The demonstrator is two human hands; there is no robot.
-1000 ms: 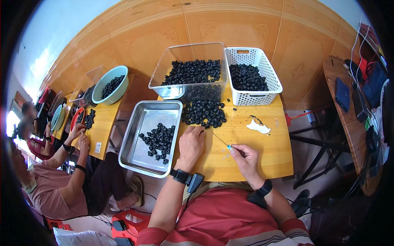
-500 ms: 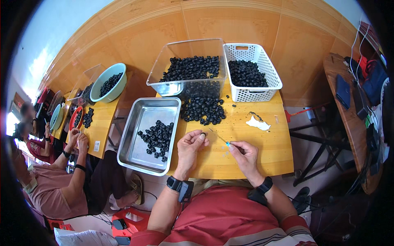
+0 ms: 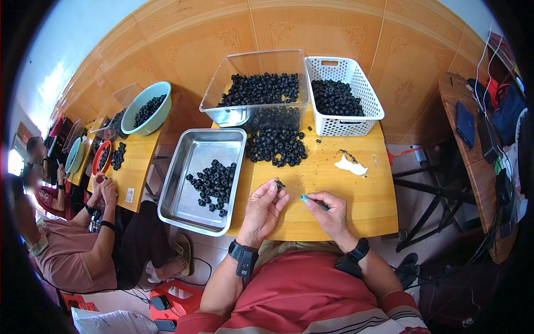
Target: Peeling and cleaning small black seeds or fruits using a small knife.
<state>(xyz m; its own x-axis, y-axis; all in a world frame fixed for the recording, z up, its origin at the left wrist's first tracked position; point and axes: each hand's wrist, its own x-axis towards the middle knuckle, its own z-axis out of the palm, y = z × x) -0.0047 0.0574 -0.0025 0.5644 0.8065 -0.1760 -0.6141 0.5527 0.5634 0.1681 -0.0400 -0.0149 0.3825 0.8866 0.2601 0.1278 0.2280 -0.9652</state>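
Over the wooden table [image 3: 356,200], the left hand [image 3: 262,210] had lifted off the surface and pinched one small dark bead [image 3: 279,183] in its fingertips, while the right hand [image 3: 329,212] gripped a thin blue-tipped tool [image 3: 309,199] just beside it. That looked like another bead picked from the loose pile [image 3: 276,147], the metal tray [image 3: 183,189] waiting to the left.

Yellow wooden table [image 3: 356,209], set against the wall. On it: clear plastic bin [image 3: 257,92] of small black rings at back centre, white perforated basket [image 3: 344,94] of the same just beside it on the right. Steel tray [image 3: 189,167] at the left edge, overhanging a bit, holding a small cluster. Loose pile of black rings [image 3: 276,146] in front of the bin. White scrap [image 3: 350,165] to the right.
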